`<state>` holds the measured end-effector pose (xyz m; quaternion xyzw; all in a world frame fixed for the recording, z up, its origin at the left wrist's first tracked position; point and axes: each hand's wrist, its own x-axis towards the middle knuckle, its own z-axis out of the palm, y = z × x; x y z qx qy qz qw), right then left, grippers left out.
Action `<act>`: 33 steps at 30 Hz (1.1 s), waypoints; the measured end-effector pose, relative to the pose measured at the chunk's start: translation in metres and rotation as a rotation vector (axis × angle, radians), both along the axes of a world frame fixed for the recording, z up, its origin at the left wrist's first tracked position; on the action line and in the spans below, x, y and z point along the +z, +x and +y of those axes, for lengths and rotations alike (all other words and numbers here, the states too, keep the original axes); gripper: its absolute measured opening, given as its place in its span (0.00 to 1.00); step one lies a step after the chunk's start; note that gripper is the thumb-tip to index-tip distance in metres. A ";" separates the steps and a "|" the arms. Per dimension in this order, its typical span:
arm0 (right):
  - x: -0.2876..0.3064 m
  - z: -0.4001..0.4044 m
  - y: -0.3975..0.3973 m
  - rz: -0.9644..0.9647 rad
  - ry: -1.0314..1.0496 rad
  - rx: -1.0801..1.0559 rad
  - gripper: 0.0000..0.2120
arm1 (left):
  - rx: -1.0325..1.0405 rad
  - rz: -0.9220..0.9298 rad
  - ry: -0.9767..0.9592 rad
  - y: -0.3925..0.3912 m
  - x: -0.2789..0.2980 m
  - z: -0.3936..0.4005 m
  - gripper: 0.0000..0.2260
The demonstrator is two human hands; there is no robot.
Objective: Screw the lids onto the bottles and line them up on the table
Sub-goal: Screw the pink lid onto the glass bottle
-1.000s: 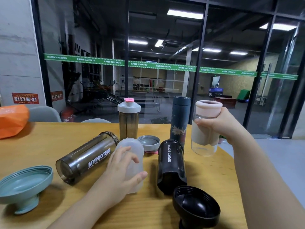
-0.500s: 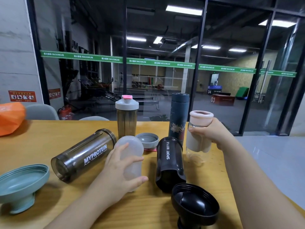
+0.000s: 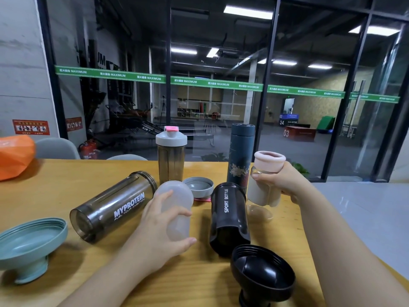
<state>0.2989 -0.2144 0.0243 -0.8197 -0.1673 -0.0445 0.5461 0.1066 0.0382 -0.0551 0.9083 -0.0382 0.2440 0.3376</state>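
The clear bottle with a pink lid [image 3: 265, 185] stands upright near the table's [image 3: 55, 185] right edge, the right hand [image 3: 285, 182] wrapped around its upper body. Just left of it, the black SPORT BOTTLE [image 3: 229, 218] lies on its side, its black lid [image 3: 263, 275] upturned in front. The left hand [image 3: 161, 231] is closed on a frosted bottle [image 3: 177, 202] lying beside the smoky MYPROTEIN bottle [image 3: 110, 207], also on its side. Behind stand a capped shaker [image 3: 171, 156] and a dark flask [image 3: 241, 156], with a grey lid [image 3: 198, 187] between them. A teal lid [image 3: 31, 247] rests at far left.
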 end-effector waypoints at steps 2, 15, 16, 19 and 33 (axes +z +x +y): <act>-0.001 -0.001 0.001 0.004 0.024 0.024 0.31 | -0.009 -0.007 0.013 0.000 0.000 -0.001 0.15; 0.022 0.006 -0.016 0.102 0.017 -0.216 0.51 | -0.021 -0.089 0.122 -0.002 -0.006 0.001 0.13; 0.025 0.007 -0.019 0.096 0.028 -0.214 0.51 | -0.020 -0.098 0.130 -0.003 -0.006 0.001 0.13; 0.035 0.014 -0.029 0.062 -0.019 -0.235 0.49 | -0.019 -0.140 0.141 -0.006 -0.007 0.003 0.13; 0.060 0.054 -0.087 -0.086 -0.257 -0.059 0.41 | -0.011 -0.523 0.287 -0.002 -0.002 0.004 0.14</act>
